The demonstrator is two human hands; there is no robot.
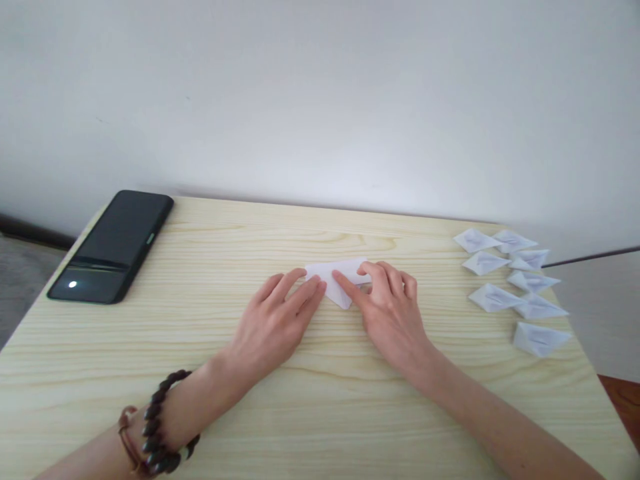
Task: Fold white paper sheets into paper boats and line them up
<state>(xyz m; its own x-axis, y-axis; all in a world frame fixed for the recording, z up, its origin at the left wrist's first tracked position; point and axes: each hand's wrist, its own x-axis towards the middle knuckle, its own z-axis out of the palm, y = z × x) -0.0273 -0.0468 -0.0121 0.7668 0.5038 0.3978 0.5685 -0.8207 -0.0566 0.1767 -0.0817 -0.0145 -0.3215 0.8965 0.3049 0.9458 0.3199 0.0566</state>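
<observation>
A small piece of folded white paper (342, 293) lies on the wooden table in front of me, a pointed flap toward me. My left hand (280, 317) holds its left end, fingertips pressed on the paper and the thumb close beside the index finger. From the right, my right hand (390, 303) grips the same paper. Its thumb lies across the middle, while the bent index finger is at the right end and the other fingers curl in. The fingers partly cover both ends of the paper.
Several folded white paper boats (533, 307) stand in a cluster near the right edge of the table (210, 267). At the left edge lies a black phone (117, 233), screen up. A white wall (320, 107) rises behind the table's back edge.
</observation>
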